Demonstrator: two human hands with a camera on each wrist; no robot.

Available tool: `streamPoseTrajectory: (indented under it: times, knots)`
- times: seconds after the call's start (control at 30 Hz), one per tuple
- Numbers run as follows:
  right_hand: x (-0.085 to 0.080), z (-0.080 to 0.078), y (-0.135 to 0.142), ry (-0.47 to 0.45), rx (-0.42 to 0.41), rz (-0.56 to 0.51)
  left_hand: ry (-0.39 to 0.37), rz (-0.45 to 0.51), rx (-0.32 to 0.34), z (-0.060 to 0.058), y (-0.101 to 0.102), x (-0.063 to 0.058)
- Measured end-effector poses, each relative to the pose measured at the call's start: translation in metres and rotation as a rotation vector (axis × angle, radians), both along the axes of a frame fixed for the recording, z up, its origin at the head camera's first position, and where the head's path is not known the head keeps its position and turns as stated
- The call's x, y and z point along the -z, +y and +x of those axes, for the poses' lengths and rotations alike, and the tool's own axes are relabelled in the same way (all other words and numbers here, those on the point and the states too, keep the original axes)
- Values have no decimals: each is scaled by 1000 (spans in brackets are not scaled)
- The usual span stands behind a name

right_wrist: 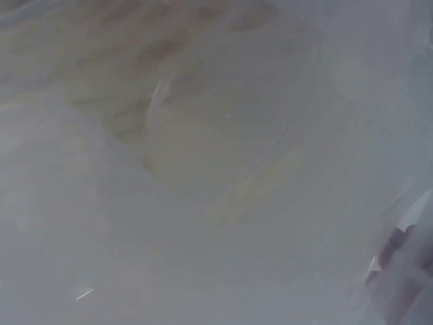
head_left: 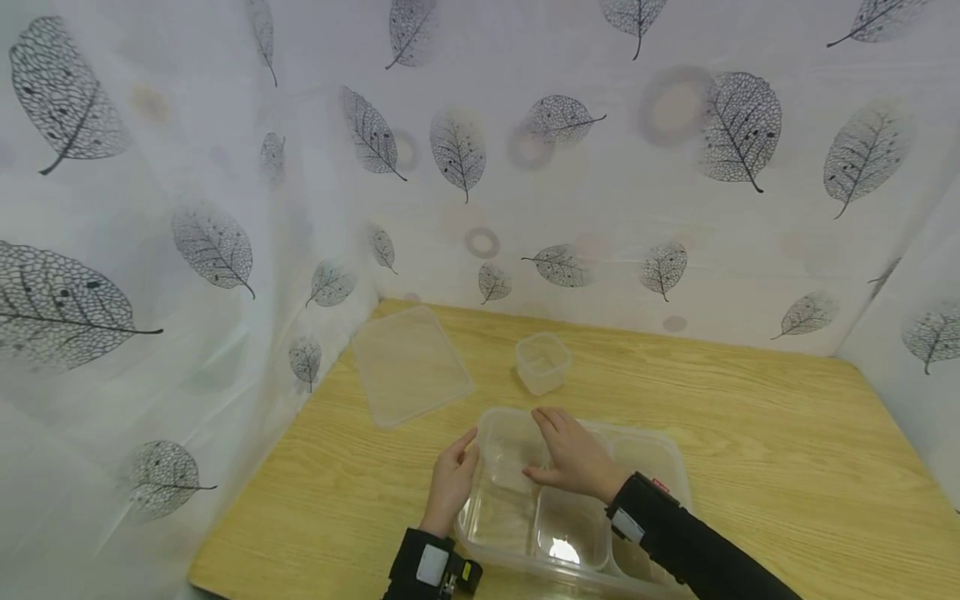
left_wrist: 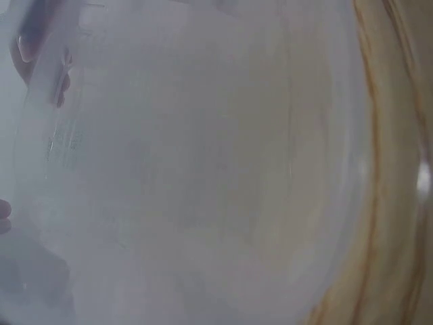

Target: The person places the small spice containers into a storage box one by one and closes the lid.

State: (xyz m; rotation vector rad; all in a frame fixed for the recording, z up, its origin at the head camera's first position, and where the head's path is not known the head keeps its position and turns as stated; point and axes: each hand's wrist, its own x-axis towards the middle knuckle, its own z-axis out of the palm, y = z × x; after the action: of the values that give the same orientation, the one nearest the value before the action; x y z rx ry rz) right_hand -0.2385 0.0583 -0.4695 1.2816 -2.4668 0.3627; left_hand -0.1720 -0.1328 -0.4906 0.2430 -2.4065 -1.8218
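Note:
A large clear plastic box (head_left: 649, 442) holds several smaller clear containers, among them a square one (head_left: 572, 527) at its front middle and another small container (head_left: 512, 433) at its back left corner. My left hand (head_left: 450, 485) touches the box's left rim with extended fingers, thumb apart from the index finger. Over the back left container's right side lies my right hand (head_left: 573, 457), its fingers straight and its thumb spread. What lies beneath the right palm is hidden. Blurred clear plastic (left_wrist: 203, 162) fills most of the left wrist view, and hazy plastic (right_wrist: 223, 244) the right wrist view.
Behind the large box stands a small clear square container (head_left: 543, 364). A flat translucent lid (head_left: 412, 365) lies at the back left of the wooden table (head_left: 780, 450). A leaf-print curtain (head_left: 600, 192) borders the table's back and sides.

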Motion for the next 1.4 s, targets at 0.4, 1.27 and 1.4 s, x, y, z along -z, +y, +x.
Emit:
streamPoseTrajectory:
  times: [0.4, 1.27, 1.4]
  knots:
    - [-2, 0, -1, 0, 9, 23, 1, -12, -14, -2, 0, 1]
    - [-3, 2, -1, -17, 11, 14, -12, 6, 12, 0, 0, 0]
    - [-3, 1, -1, -32, 4, -14, -6, 6, 14, 0, 0, 0]
